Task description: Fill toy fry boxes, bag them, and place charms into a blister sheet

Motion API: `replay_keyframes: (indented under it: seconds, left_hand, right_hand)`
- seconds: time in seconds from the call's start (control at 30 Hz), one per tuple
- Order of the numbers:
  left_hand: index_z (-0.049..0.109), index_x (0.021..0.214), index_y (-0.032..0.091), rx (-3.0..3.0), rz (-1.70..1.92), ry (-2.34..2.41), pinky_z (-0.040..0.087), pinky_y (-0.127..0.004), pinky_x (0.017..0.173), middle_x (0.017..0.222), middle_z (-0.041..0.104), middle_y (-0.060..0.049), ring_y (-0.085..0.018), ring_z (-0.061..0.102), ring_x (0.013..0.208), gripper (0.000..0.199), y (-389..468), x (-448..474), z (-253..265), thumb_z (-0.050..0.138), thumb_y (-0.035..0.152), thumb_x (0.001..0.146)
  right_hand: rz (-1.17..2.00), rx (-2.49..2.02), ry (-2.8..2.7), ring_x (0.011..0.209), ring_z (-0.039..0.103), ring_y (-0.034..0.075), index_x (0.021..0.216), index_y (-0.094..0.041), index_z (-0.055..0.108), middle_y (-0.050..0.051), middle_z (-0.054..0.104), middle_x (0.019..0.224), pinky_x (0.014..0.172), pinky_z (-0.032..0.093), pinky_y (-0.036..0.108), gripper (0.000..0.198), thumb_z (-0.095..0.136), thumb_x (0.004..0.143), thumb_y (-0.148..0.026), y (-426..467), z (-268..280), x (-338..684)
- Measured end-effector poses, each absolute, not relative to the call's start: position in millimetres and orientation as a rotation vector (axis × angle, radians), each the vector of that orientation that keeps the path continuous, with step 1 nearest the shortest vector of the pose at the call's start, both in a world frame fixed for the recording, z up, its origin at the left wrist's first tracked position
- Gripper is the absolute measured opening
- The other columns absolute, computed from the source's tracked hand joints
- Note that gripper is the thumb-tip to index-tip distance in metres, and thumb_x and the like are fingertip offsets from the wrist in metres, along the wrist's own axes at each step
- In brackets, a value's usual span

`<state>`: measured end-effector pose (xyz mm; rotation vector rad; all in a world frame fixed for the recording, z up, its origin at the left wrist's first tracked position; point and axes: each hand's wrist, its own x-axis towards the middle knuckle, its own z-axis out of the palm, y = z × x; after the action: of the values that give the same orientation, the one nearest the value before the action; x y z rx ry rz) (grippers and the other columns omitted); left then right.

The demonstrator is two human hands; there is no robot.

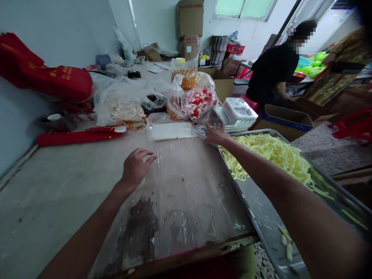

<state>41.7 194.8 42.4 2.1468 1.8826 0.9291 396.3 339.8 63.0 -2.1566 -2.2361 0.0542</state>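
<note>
My left hand (137, 167) hovers over the plastic-covered table, thumb and fingers apart and curved, with nothing between them. Stretched out farther, my right hand (215, 134) has its fingers closed around the crumpled end of a clear plastic bag (200, 131). That bag lies at the right end of a flat white pack (171, 131) in clear wrapping. Just beyond the hand is a stack of clear plastic trays (240, 110). Under my right forearm, a large metal tray (247, 193) holds a heap of pale yellow strips (270, 153).
Behind the pack stand clear bags of red and white pieces (200, 102) and orange snacks (185, 77). A red folded cloth or bag (78, 136) lies left. A co-worker in black (273, 69) sits at the back right, near an open carton (286, 120).
</note>
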Motion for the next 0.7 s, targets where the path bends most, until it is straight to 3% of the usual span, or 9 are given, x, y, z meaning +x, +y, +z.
replay_keyframes:
  seconds: [0.07,0.17,0.33,0.57,0.7]
  left_hand:
    - [0.071,0.103,0.020,1.929,1.079,1.743,0.050,-0.037,0.090,0.100,0.072,-0.007,-0.022,0.066,0.093,0.026,207,74,51,0.069,0.038,0.083]
    - [0.066,0.107,0.017,1.403,1.180,1.442,0.052,-0.032,0.078,0.093,0.071,-0.007,-0.018,0.067,0.083,0.034,231,123,62,0.074,0.035,0.079]
    - [0.066,0.089,0.015,0.842,1.114,0.938,0.052,-0.029,0.078,0.084,0.069,-0.004,-0.012,0.064,0.075,0.021,256,179,73,0.077,0.029,0.077]
    - [0.067,0.077,0.014,0.496,1.162,0.903,0.052,-0.023,0.070,0.071,0.066,0.000,-0.008,0.060,0.063,0.014,261,196,60,0.080,0.013,0.072]
    - [0.065,0.073,0.014,0.407,1.129,0.877,0.051,-0.021,0.060,0.064,0.064,0.001,-0.007,0.057,0.056,0.021,263,210,53,0.085,0.021,0.071]
  right_hand:
    - [0.032,-2.191,-2.117,0.125,0.041,0.042,0.147,-0.022,0.040,0.019,0.047,0.135,0.105,0.028,0.055,0.100,0.086,0.062,-0.045,333,69,390]
    - [0.160,-2.004,-2.029,0.118,0.048,0.038,0.152,-0.027,0.032,0.017,0.045,0.133,0.098,0.038,0.053,0.108,0.083,0.062,-0.058,312,83,375]
    - [0.583,-1.547,-2.067,0.117,0.051,0.033,0.151,-0.028,0.033,0.013,0.047,0.128,0.099,0.044,0.046,0.111,0.088,0.059,-0.052,265,81,362]
    - [0.713,-1.614,-1.882,0.122,0.049,0.034,0.148,-0.027,0.040,0.014,0.048,0.135,0.100,0.043,0.046,0.106,0.088,0.058,-0.055,236,69,370]
    - [1.111,-1.498,-1.551,0.108,0.060,0.029,0.140,-0.025,0.049,0.007,0.063,0.118,0.092,0.048,0.041,0.087,0.084,0.063,-0.047,221,80,374]
